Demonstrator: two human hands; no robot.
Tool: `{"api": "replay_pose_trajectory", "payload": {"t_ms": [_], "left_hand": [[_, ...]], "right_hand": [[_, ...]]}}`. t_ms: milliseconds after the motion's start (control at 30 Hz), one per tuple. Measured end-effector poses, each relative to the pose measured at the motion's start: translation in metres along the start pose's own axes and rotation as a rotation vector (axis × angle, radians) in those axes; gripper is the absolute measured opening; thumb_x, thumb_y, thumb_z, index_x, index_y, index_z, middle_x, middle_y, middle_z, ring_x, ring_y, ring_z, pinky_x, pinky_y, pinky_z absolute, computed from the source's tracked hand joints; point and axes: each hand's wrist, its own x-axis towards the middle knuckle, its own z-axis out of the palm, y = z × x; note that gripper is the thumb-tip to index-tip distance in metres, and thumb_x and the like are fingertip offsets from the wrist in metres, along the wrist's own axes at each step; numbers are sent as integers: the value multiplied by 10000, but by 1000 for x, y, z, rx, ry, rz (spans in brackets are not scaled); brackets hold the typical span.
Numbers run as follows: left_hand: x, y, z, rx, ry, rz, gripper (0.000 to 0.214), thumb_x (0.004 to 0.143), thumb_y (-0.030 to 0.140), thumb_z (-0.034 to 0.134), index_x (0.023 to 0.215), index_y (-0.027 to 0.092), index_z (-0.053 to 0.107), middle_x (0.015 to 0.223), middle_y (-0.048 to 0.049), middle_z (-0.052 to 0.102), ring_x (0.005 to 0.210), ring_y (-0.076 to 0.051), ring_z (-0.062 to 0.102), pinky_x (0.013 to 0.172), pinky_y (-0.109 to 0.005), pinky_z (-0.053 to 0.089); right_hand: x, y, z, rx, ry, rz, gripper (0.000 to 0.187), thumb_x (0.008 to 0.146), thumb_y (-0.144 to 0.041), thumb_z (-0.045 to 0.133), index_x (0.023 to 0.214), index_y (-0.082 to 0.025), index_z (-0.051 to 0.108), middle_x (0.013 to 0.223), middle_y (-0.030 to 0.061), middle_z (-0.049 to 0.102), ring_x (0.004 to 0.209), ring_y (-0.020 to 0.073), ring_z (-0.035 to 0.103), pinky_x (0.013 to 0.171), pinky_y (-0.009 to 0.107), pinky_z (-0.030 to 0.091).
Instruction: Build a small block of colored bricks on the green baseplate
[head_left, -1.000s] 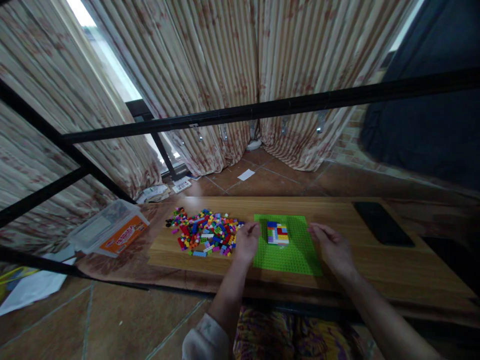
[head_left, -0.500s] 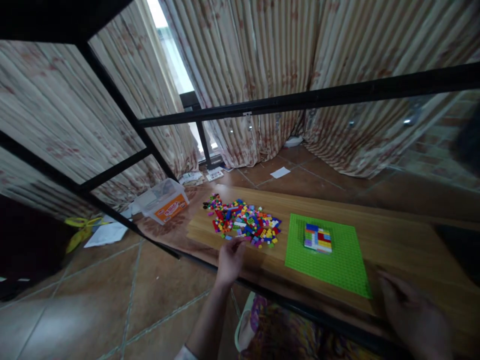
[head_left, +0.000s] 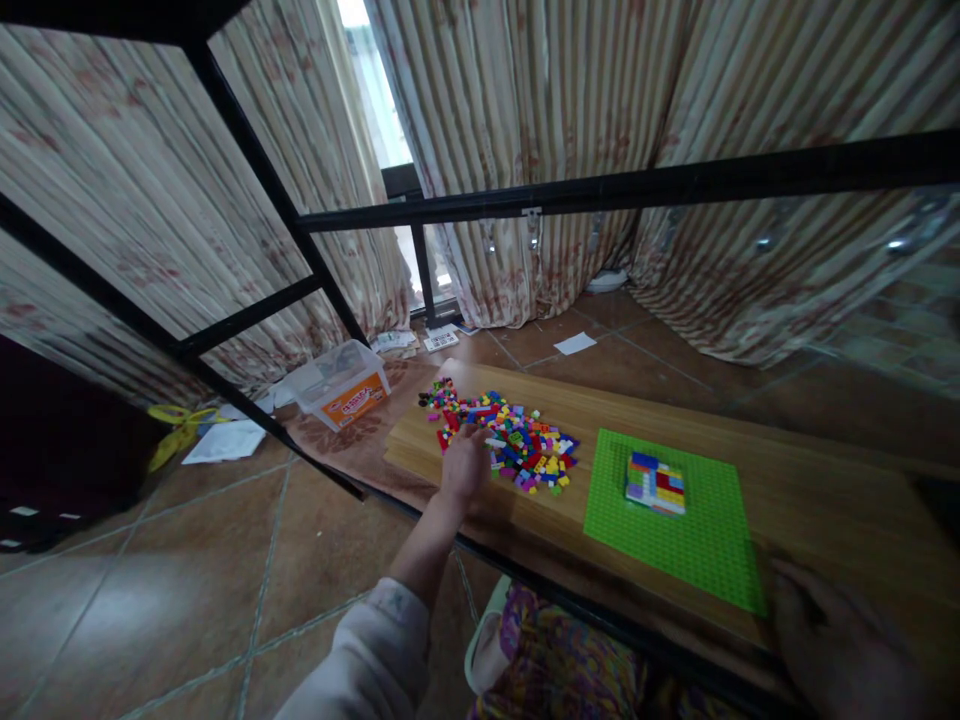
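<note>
A pile of small coloured bricks (head_left: 510,436) lies on the wooden board (head_left: 795,495). My left hand (head_left: 465,466) reaches into the near left edge of the pile, its fingers curled down among the bricks; whether it grips one is hidden. To the right lies a green baseplate (head_left: 675,520) with a small block of coloured bricks (head_left: 655,483) built on it. My right hand (head_left: 832,635) rests blurred at the board's near right edge, right of the baseplate, holding nothing I can see.
A clear plastic box with an orange label (head_left: 343,383) sits left of the board. Black metal bars (head_left: 622,185) cross overhead and slant down at the left. Papers (head_left: 222,440) lie on the tiled floor, curtains (head_left: 540,120) hang behind.
My left hand left the baseplate's edge and moved left into the brick pile. My right hand drew back toward the board's near right edge. The view swung left.
</note>
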Motion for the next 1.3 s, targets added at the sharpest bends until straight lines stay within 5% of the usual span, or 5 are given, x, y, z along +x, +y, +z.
{"api": "replay_pose_trajectory", "payload": {"t_ms": [333, 633, 867, 1067, 1300], "left_hand": [[34, 10, 6, 261, -172, 165, 255, 718, 43, 546, 868, 162, 715, 989, -122, 666, 940, -246, 626, 889, -336, 475], [26, 42, -4, 240, -113, 211, 204, 875, 231, 498, 820, 173, 686, 839, -96, 679, 865, -230, 626, 797, -307, 450], [-11, 105, 46, -346, -419, 207, 208, 830, 199, 494, 746, 157, 679, 669, 21, 628, 649, -107, 559, 593, -189, 382], [-6, 129, 83, -387, -512, 101, 191, 798, 206, 518, 753, 131, 687, 560, 38, 576, 519, -87, 512, 496, -180, 364], [9, 140, 95, -279, -550, 41, 182, 760, 279, 625, 781, 132, 729, 518, 37, 585, 521, -90, 535, 512, -181, 371]], "right_hand": [[-4, 2, 4, -147, 14, -82, 323, 876, -382, 421, 928, -204, 685, 932, 116, 699, 849, 299, 633, 794, 440, 519], [-2, -8, 2, -138, 45, -92, 314, 904, -349, 428, 934, -183, 692, 928, 108, 700, 849, 255, 611, 804, 385, 499], [-2, -7, 5, -110, 66, -95, 289, 914, -344, 442, 932, -189, 686, 923, 88, 699, 839, 233, 601, 791, 364, 491], [-2, -9, 5, -111, 77, -99, 237, 904, -305, 474, 941, -193, 680, 926, 80, 696, 864, 223, 593, 798, 350, 487], [-1, -13, 4, -90, 71, -78, 211, 902, -269, 493, 962, -196, 682, 931, 68, 696, 868, 208, 592, 801, 329, 479]]}}
